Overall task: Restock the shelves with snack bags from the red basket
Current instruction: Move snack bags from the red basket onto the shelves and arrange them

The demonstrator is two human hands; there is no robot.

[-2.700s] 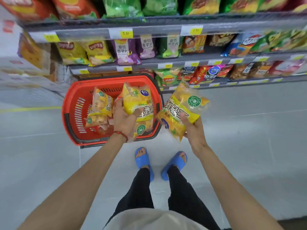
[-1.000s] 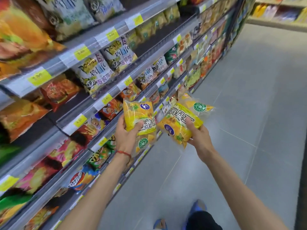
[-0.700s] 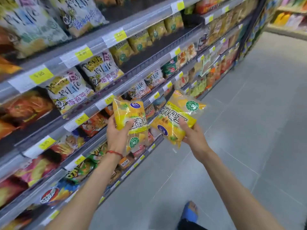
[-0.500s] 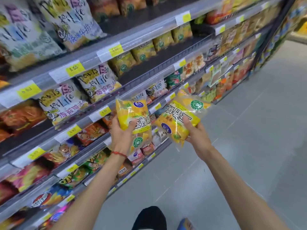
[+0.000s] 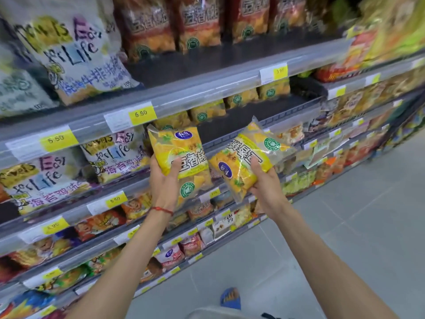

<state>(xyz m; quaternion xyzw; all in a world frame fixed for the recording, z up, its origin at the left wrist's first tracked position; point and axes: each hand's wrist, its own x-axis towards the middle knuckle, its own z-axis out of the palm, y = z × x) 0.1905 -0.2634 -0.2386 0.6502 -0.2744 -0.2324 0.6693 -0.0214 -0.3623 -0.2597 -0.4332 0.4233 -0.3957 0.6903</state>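
Shelves (image 5: 207, 88) fill more of my view than half a second ago, and both bags sit higher against them. My left hand (image 5: 164, 180) curls round the left bag (image 5: 181, 148) from below, and the bag stands upright. My right hand (image 5: 264, 183) pinches the right bag (image 5: 243, 157) at its lower edge, its long axis tilted lower-left to upper-right.

I read "6.50" on the upper price tag (image 5: 140, 113) and "5.50" on the lower price tag (image 5: 115, 200), each clipped to a shelf edge. The big white bag (image 5: 76, 54) says "Easy" and "Life", and so does the smaller white bag (image 5: 43, 178). The left yellow bag (image 5: 181, 157) shows "豆香锅". The print on the right yellow bag (image 5: 243, 162) is turned, and I can't read it.
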